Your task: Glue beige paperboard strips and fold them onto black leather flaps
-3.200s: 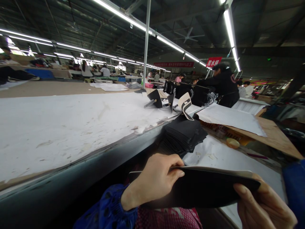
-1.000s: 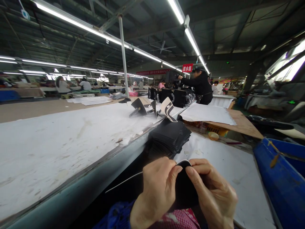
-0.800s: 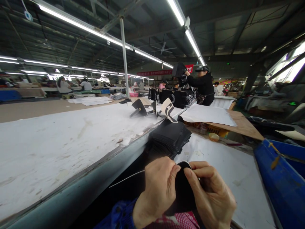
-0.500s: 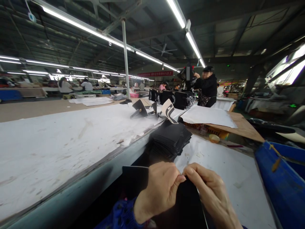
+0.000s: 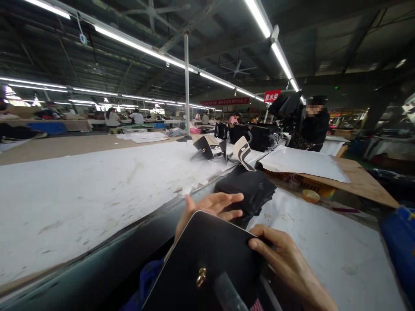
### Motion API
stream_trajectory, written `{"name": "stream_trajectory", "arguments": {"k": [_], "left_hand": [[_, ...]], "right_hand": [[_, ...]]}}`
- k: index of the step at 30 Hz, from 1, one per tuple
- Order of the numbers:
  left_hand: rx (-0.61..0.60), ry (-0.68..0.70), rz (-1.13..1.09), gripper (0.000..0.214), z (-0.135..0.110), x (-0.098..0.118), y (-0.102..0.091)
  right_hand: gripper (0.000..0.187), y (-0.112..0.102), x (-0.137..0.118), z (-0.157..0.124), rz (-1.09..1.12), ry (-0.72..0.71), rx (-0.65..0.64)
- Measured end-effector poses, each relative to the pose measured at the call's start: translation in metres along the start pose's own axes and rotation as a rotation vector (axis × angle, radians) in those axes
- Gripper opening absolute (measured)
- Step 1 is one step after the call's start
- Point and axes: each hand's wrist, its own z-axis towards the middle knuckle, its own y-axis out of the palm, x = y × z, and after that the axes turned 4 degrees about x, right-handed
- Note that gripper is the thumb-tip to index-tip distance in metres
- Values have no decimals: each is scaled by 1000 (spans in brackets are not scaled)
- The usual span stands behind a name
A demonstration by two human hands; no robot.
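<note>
A black leather bag panel [image 5: 214,246] with rounded corners, a pale edge and a small gold clasp [image 5: 201,277] fills the near foreground. My right hand [image 5: 283,250] pinches its upper right edge between thumb and fingers. Behind the panel's top edge is my left hand [image 5: 215,204], its fingers stretched out and spread; its palm is partly hidden by the panel. A clear plastic-looking strip [image 5: 230,291] shows low on the panel. Just beyond my hands lies a stack of black pieces [image 5: 246,185].
A long white-covered table [image 5: 97,185] runs along the left. Black pieces with gold fittings [image 5: 204,147] and a curved cream-and-black piece [image 5: 244,153] stand further along. At right are a white sheet [image 5: 301,162], a yellow round container [image 5: 310,195] and a blue bin [image 5: 400,242]. A co-worker [image 5: 314,123] stands beyond.
My left hand has come off the pinched edge and spread its fingers. The panel has turned up so its clasp face shows. The view has swung left.
</note>
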Motion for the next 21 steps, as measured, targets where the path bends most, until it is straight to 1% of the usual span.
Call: {"name": "stream_trajectory", "arguments": {"k": [2,3,4,5,6,7,8,10,12,13,15,18,21], "left_hand": [[-49,-153,-250,82,-17,16,-18],[-106,-200,-279,78,-24,22,-27],[-166,-230,-207,71,-29,27,-36],[-195,-224,-58,63,-32,30,-44],[-195,-193,131,54,-34,32,-49],[-163,-146,321,43,-35,33,-52],[-109,-91,483,32,-34,33,-53],[-12,9,694,18,-33,32,-46],[39,54,802,18,-33,31,-33],[63,80,835,19,-33,30,-27],[95,150,877,21,-36,27,-17],[143,242,943,22,-39,24,-16],[212,251,1038,22,-40,24,-25]], "right_hand": [[40,-8,-1,-3,-96,-2,47],[38,-12,-1,-3,-137,-8,55],[37,-15,-2,-3,-169,-18,62],[35,-18,-2,-2,-196,-32,67],[35,-19,-3,-1,-222,-52,76],[34,-19,-5,0,-249,-77,91],[32,-18,-7,2,-278,-111,111],[29,-11,-14,5,-347,-212,159],[30,3,-23,10,-423,-356,203],[33,12,-27,13,-460,-434,215],[41,29,-32,19,-517,-525,244],[44,46,-29,29,-512,-559,292],[45,46,-19,31,-463,-542,285]]}}
